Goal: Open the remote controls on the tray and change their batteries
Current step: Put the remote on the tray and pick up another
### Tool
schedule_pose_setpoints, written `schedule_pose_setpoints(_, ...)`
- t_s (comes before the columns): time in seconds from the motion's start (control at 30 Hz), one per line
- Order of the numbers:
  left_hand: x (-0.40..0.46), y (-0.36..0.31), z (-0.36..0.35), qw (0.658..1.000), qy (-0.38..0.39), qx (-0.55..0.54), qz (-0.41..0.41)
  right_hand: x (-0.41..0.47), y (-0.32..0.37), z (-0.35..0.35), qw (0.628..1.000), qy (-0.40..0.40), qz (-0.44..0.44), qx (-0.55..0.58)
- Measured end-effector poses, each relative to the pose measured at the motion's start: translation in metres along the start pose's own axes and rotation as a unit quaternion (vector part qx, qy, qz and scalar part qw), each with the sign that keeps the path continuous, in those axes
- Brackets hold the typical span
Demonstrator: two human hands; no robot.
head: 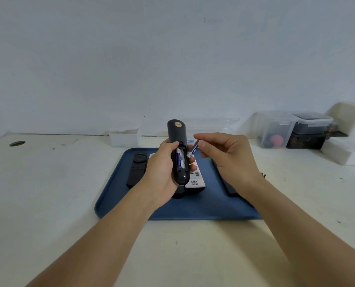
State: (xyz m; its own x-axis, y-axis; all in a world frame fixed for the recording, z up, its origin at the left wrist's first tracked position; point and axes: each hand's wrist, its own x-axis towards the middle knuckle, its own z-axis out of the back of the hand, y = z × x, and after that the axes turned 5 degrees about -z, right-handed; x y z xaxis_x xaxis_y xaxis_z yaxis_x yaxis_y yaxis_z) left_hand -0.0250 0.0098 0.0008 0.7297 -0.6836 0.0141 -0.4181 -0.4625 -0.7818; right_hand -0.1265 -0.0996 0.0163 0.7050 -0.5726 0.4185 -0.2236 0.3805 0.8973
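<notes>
My left hand [162, 168] grips a black remote [177, 139] upright above the blue tray [193, 210], its back facing me. The battery bay is open, with a blue battery [180, 160] seated inside. My right hand [228, 156] pinches a second blue-and-white battery [193, 149] just right of the bay, tilted. On the tray lie a black remote [136, 168] at the left, a white remote [195, 179] under the held one, and a dark remote [230, 189] mostly hidden by my right wrist. Another battery [190, 141] shows behind the held remote.
A white box [123, 136] stands behind the tray. Clear plastic containers [276, 131] and white foam blocks [346, 150] sit at the back right. A round hole [17, 143] is in the cream table at the far left. The wall runs close behind.
</notes>
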Motion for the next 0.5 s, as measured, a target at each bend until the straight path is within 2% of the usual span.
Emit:
schedule_pose_setpoints(0.07,0.002,0.002,0.001,1.0,-0.007,0.009,-0.005,-0.002,0.002,-0.002,1.0,0.019,0.006,-0.019)
schedule_pose_setpoints(0.2,-0.001,0.002,0.001,0.999,0.012,0.046,-0.015,-0.002,0.0,-0.004,0.996,0.066,-0.058,-0.017)
schedule_pose_setpoints(0.3,-0.005,0.003,-0.001,0.994,0.04,0.105,-0.015,-0.001,-0.001,-0.002,0.993,0.051,-0.106,-0.008)
schedule_pose_setpoints(0.37,-0.006,0.005,-0.001,0.986,0.065,0.153,-0.02,0.001,0.0,-0.001,0.985,0.04,-0.158,0.05)
schedule_pose_setpoints(0.43,-0.006,0.008,0.003,0.973,0.102,0.204,-0.031,0.004,0.0,0.004,0.963,0.065,-0.226,0.134)
schedule_pose_setpoints(0.5,-0.005,0.009,0.007,0.962,0.126,0.24,-0.042,0.005,0.0,0.01,0.949,0.102,-0.264,0.136)
